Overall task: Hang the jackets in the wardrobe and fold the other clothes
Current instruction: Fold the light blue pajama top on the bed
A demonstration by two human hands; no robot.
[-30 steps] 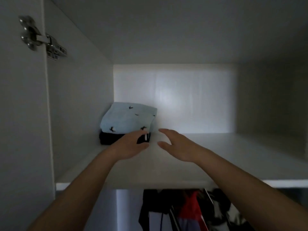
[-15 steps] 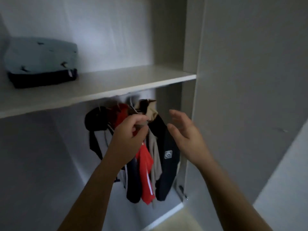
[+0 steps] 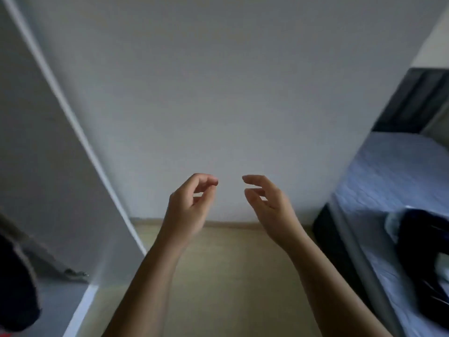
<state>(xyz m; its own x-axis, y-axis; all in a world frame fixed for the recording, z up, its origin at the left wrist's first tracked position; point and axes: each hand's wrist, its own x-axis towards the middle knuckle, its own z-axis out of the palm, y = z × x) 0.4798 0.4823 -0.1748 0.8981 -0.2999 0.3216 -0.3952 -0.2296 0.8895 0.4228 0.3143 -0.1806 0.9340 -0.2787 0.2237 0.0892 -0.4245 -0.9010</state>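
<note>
— Head view: where are our hands?

— Our left hand (image 3: 187,210) and right hand (image 3: 269,207) are raised before the wall (image 3: 218,93). They are apart from each other, fingers loosely curled, holding nothing.

— And the clothes we need next?

— A dark heap of clothes (image 3: 422,242) lies on the bed (image 3: 388,171), well off to our right, so the right hand is nearer. We judge its long side runs along the mattress, though blur hides much.

— What differs from half a second ago?

— Then the hanging jackets were straight ahead of us. Now we have turned right, and only a dark garment (image 3: 17,288) shows at the left edge, below the wardrobe panel (image 3: 48,166).
</note>
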